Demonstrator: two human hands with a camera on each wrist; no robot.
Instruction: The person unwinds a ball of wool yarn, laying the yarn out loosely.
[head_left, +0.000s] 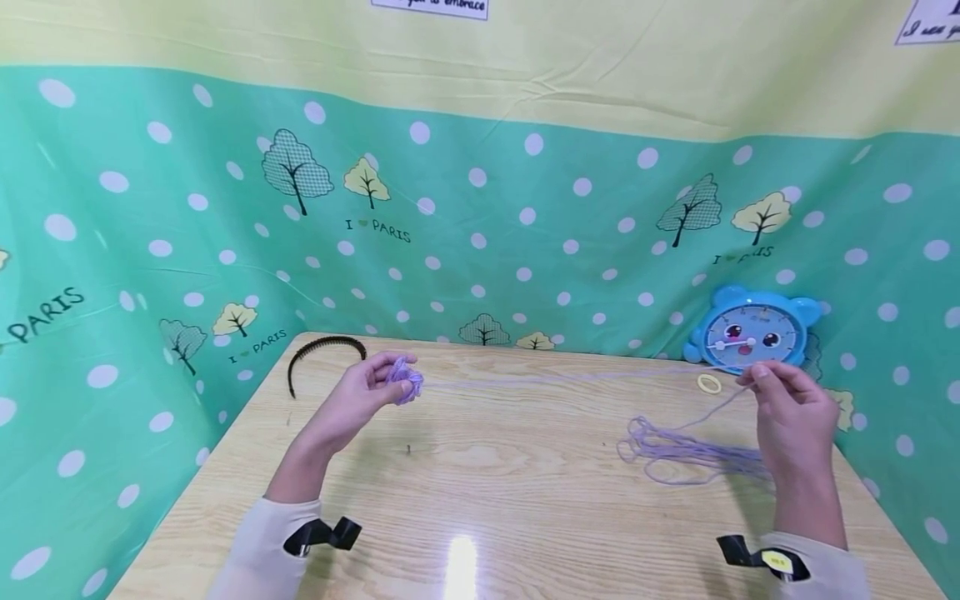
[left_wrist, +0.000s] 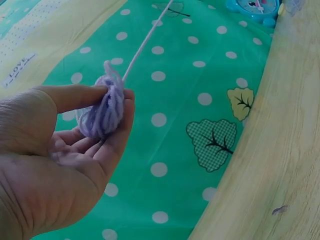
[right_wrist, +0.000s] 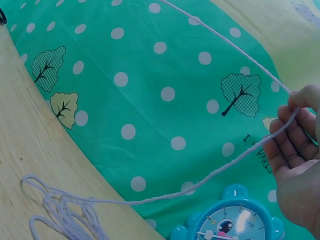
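"So, starting leftmost: what near the grip?"

"Just beyond the left hand and toward its outer side, a dark toothed headband, lying in an arch near the back corner of the wooden table."

"And within that left grip?"

"Pinched between thumb and fingers, a small looped bundle of purple yarn, raised above the tabletop. Below the same grip, a tiny dark mark on the wood; too small to tell more."

"Further right?"

"From the bundle, a single strand, stretched straight across to the other grip."

"And close to the right grip?"

"To its lower left, loose loops of the same yarn, heaped on the table and partly hidden by the wrist. Above those loops, just left of the fingertips, a pale yellow ring. Right behind, beyond the fingertips, a blue eared clock before the green dotted cloth."

"Last, the right hand itself?"

"Thumb and fingertips together, clamped on the strand. From that pinch, a slacker length, sagging down to the loops."
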